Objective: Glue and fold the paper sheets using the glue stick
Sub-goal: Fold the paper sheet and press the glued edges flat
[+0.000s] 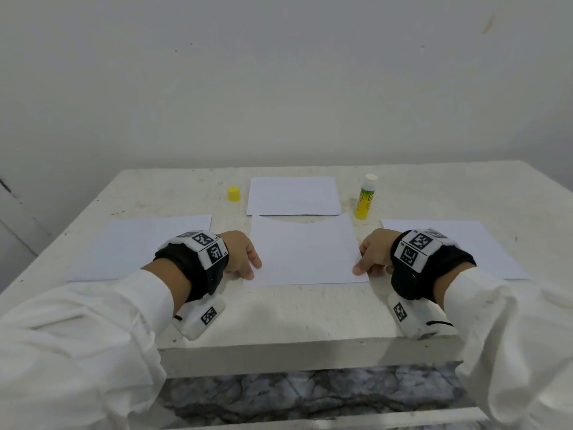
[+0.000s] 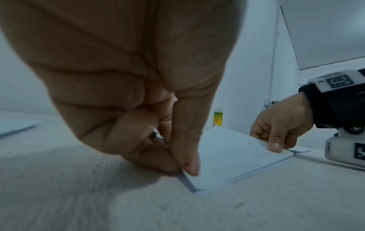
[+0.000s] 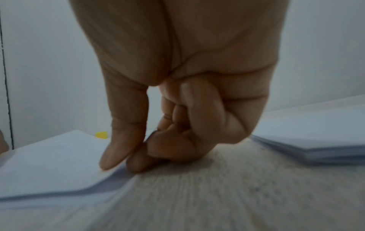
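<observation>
The left hand (image 1: 240, 254) and right hand (image 1: 373, 254) each pinch a near corner of the white rectangular paper sheet (image 1: 305, 252) — it lies flat between them. Its long axis — hard to tell.

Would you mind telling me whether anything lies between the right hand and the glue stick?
Nothing visible does: the right hand pinches the centre sheet, and the uncapped glue stick stands beyond it, only bare table between.

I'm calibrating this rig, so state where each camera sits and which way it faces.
Head: worn on the head, facing forward and down at the table; shows both sleeves, left hand and right hand.
Left wrist: looks along the left hand's fingers pinching the middle sheet.
Right wrist: looks along the right hand's fingers on that sheet.
Shared: head and left wrist both show the glue stick.
</observation>
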Demonstrator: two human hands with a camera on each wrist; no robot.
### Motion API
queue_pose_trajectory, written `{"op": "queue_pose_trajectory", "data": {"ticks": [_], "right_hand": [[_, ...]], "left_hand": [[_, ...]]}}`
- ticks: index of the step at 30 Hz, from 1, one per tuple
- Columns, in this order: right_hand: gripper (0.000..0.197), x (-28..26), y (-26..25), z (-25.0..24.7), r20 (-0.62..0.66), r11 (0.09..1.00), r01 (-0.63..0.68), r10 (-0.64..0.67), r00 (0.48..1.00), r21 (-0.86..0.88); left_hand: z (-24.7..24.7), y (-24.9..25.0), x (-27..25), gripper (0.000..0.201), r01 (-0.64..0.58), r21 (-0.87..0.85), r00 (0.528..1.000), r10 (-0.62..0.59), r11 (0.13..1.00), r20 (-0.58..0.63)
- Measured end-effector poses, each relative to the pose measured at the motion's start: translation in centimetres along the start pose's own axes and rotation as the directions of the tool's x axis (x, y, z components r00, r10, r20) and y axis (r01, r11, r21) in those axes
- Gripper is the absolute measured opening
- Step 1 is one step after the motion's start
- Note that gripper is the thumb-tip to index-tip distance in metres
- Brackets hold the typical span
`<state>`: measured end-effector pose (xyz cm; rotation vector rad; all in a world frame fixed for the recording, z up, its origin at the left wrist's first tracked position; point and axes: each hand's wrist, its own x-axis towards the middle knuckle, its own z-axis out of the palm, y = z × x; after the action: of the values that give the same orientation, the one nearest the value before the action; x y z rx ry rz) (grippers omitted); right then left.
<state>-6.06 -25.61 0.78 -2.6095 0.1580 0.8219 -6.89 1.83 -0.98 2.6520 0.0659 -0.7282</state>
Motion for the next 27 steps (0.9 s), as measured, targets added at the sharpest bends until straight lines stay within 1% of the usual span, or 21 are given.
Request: {"op": "queue_pose_trajectory", "data": {"ticks": [5,10,14,22,27], "right_hand": [[0.025,-0.12,0.04,0.25,-0.019,1.0,0.007,-0.007,1.0,0.028],[0.024,-0.22,-0.15,0.47,-0.022,1.0,0.014,-0.014,1.0,-0.002],[0.024,-0.24,-0.17,0.51,-0.03,1.0,0.014,-0.014,0.999,-0.007],[0.029,-0.02,-0.3,0.71,-0.052,0.997,0.014,-0.019,0.998,-0.079],[0.031,0.12,-0.21,0.73,-0.061,0.998,0.014,-0.018,0.998,-0.067]], "left_hand": [[-0.04,0.23,-0.27,0.02,0.001,0.031,1.0,0.0,1.0,-0.007],[-0.03,0.43,-0.35,0.02,0.014,0.0,1.0,-0.014,1.0,-0.016],[0.1,0.65,-0.43,0.016,0.017,-0.031,0.999,-0.018,0.999,-0.034],[0.1,0.45,-0.7,0.02,0.01,-0.083,1.0,-0.012,0.997,-0.022],[0.06,0.3,-0.68,0.02,0.008,-0.08,1.0,-0.009,0.997,-0.011]]}}
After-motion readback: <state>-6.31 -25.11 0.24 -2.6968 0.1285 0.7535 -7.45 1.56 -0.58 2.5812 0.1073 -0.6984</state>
